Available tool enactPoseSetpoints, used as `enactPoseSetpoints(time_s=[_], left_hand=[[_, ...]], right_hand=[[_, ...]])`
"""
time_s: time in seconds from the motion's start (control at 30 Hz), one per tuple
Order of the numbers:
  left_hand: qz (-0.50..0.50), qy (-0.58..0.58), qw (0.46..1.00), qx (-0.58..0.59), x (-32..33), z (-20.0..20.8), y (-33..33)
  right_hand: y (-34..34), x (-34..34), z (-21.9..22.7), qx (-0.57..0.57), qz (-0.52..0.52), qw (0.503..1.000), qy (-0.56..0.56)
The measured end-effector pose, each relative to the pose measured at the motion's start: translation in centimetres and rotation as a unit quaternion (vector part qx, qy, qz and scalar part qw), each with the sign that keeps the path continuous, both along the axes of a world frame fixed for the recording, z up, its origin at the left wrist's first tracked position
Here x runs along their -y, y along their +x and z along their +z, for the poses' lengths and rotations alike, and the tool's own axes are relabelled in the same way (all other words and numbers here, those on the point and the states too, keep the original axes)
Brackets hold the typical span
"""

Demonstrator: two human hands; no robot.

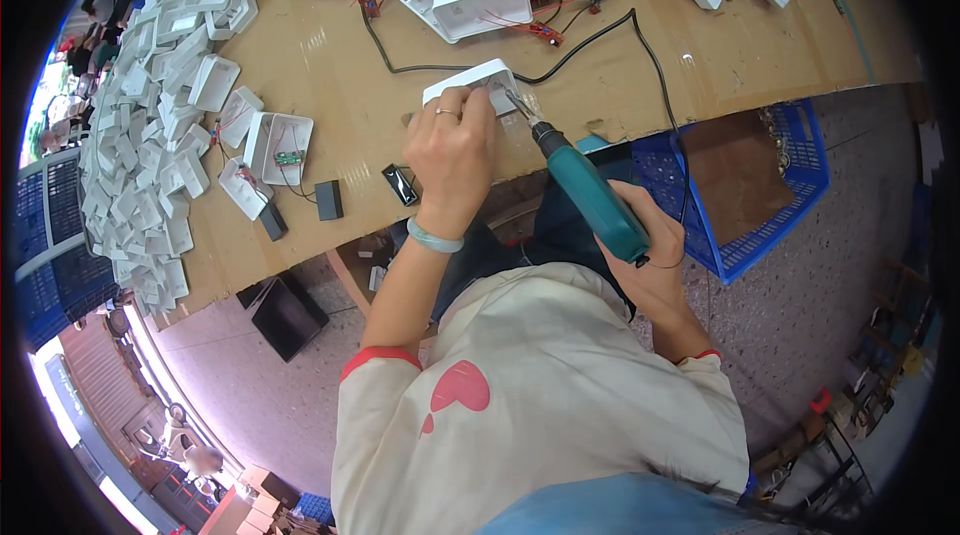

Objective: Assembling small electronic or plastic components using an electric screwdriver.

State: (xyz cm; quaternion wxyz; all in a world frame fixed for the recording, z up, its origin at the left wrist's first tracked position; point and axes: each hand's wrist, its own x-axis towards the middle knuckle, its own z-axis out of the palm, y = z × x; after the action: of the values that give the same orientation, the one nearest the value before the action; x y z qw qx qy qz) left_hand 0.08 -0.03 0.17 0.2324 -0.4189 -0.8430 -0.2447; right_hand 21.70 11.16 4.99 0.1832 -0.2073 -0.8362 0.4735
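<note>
My left hand (452, 147) is closed over the near left side of an open white plastic housing (497, 70), which rests on the cardboard-covered table. Wrapped round the rear of a green electric screwdriver (592, 197) is my right hand (648, 235). The screwdriver tilts up and to the left, its bit reaching into the right end of the housing. What sits inside is mostly hidden by my left fingers. A small glossy black part (399, 185) lies beside my left wrist at the table's front edge.
White housings (160, 105) are heaped along the left. Opened ones with circuit boards (289, 159) and black blocks (328, 200) lie nearer. A black cable (640, 40) crosses the table. Wired housings (482, 7) stand at the back. A blue crate (735, 260) is at the right.
</note>
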Motion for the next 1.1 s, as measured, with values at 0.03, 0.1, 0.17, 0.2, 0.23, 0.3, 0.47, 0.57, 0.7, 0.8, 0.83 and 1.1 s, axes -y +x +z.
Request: enactPoseSetpoints(time_s=[0.03,0.1,0.17,0.2,0.23,0.3,0.47,0.57,0.7,0.8,0.83,1.1], left_hand=[[0.000,0.001,1.000,0.000,0.0,0.0,0.0],[0.002,-0.001,1.000,0.000,0.0,0.1,0.1],[0.005,-0.003,1.000,0.000,0.0,0.1,0.1],[0.006,-0.006,1.000,0.000,0.0,0.2,0.1],[0.007,-0.008,1.000,0.001,0.0,0.2,0.1],[0.007,-0.009,1.000,0.005,0.0,0.3,0.1],[0.017,0.002,0.999,0.034,-0.1,0.6,0.3],[0.022,0.012,0.998,0.052,-0.1,0.6,0.3],[-0.033,0.016,0.997,0.068,0.5,1.0,0.6],[-0.074,-0.020,0.996,0.038,2.1,1.2,1.0],[-0.081,-0.049,0.995,0.028,2.6,1.2,1.0],[-0.109,-0.095,0.989,-0.007,2.3,1.9,1.2]], right_hand=[[0.0,0.0,0.1,0.003,-0.001,1.000,-0.005],[0.0,0.0,0.1,0.000,0.001,1.000,-0.004],[0.0,0.0,0.2,-0.002,0.004,1.000,-0.003],[0.0,0.0,0.3,-0.003,0.004,1.000,-0.002],[0.0,0.1,0.3,-0.004,0.004,1.000,-0.002],[-0.1,0.2,0.3,-0.008,0.001,1.000,0.001],[-0.1,0.2,0.6,-0.016,-0.002,1.000,-0.006],[0.1,0.2,0.7,-0.021,-0.004,1.000,-0.007],[1.0,0.2,0.8,-0.036,-0.030,0.998,-0.029],[1.9,0.1,0.8,-0.039,-0.050,0.997,-0.033],[2.1,0.2,0.8,-0.040,-0.059,0.997,-0.031],[2.5,0.5,0.6,-0.040,-0.075,0.996,-0.023]])
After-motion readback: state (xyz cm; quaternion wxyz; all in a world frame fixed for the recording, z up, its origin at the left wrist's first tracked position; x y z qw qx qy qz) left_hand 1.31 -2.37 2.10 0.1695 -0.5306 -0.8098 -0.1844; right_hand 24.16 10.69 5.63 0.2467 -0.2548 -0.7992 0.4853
